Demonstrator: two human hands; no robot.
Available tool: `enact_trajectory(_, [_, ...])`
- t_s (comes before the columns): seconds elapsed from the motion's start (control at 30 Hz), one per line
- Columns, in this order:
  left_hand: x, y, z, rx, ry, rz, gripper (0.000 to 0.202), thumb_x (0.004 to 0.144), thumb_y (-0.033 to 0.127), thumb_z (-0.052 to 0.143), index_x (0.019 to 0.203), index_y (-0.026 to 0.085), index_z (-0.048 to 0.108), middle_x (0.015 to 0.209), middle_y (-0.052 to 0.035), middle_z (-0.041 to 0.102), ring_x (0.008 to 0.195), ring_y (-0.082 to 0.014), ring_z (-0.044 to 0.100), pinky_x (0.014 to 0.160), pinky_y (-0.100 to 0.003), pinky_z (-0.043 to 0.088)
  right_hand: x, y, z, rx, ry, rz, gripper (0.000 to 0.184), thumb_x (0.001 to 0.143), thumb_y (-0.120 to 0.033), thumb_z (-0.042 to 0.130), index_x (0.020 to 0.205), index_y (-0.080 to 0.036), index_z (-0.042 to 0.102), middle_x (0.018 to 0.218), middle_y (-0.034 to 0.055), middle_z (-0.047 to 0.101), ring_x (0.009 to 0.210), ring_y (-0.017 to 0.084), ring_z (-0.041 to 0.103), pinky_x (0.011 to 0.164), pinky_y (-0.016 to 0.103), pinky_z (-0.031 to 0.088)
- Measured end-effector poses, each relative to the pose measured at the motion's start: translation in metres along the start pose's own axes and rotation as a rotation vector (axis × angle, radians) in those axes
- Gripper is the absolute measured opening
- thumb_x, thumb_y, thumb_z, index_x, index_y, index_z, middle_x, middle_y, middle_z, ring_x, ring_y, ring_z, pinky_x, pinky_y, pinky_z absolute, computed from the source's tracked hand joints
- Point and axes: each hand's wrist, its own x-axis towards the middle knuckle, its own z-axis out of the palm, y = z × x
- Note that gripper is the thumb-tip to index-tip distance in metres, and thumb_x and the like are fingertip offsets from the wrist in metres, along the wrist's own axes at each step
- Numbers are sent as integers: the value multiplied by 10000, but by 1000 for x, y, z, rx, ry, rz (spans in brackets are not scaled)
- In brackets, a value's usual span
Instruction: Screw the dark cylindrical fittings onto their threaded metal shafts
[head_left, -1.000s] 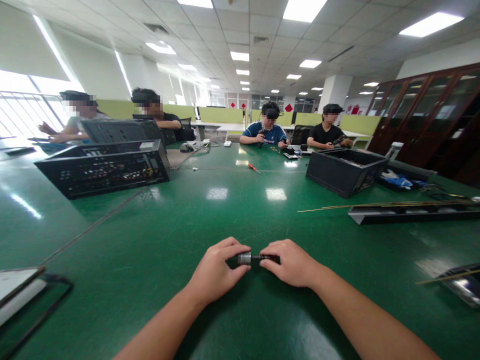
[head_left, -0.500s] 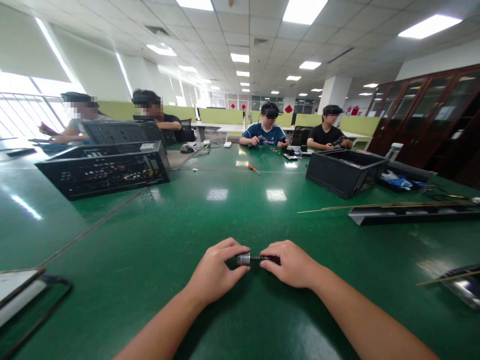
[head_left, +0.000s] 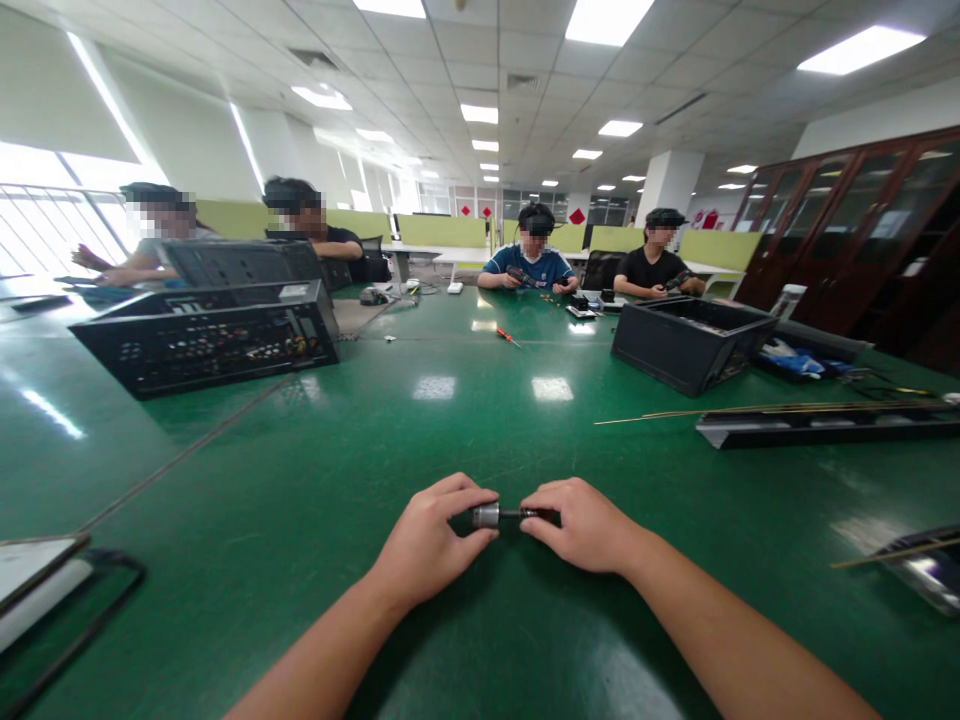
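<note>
My left hand (head_left: 429,545) and my right hand (head_left: 585,525) meet low at the middle of the green table (head_left: 315,470). Between them lies a small cylindrical part (head_left: 501,516) with a silver end on the left and a dark end on the right. My left fingers pinch the silver end. My right fingers close round the dark end, hiding most of it. Both forearms rest low over the table.
An open black computer case (head_left: 214,335) lies at the left, another black case (head_left: 686,345) at the right, with a long black panel (head_left: 825,428) and thin rods beside it. A red screwdriver (head_left: 508,337) lies mid-table. Several people sit at the far side.
Both hands stay almost still on the small part. A person at the far side has shifted their hands a little.
</note>
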Motion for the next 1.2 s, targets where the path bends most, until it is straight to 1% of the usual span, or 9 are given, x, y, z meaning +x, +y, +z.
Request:
enact_trajectory(0.63, [1, 0, -2, 8, 7, 12, 290, 755, 162, 720, 1035, 235, 718, 937, -30, 685, 858, -178, 656, 806, -296, 537, 1, 4, 1, 6, 7, 7, 192, 930, -294, 555, 951, -200, 722, 843, 31, 707, 768, 157, 611, 708, 263, 406])
enact_trajectory(0.87, [1, -1, -4, 26, 31, 21, 289, 747, 160, 715, 1026, 236, 722, 934, -28, 688, 850, -178, 664, 795, -291, 548, 1, 6, 0, 18, 4, 27, 188, 928, -285, 559, 965, -204, 725, 846, 28, 709, 770, 155, 615, 716, 263, 413])
enact_trajectory(1.2, [1, -1, -5, 23, 14, 4, 296, 748, 151, 719, 1030, 241, 719, 943, -23, 687, 868, -177, 660, 813, -290, 538, 2, 6, 0, 13, 3, 21, 203, 934, -297, 552, 976, -203, 728, 859, 33, 717, 780, 160, 622, 716, 266, 414])
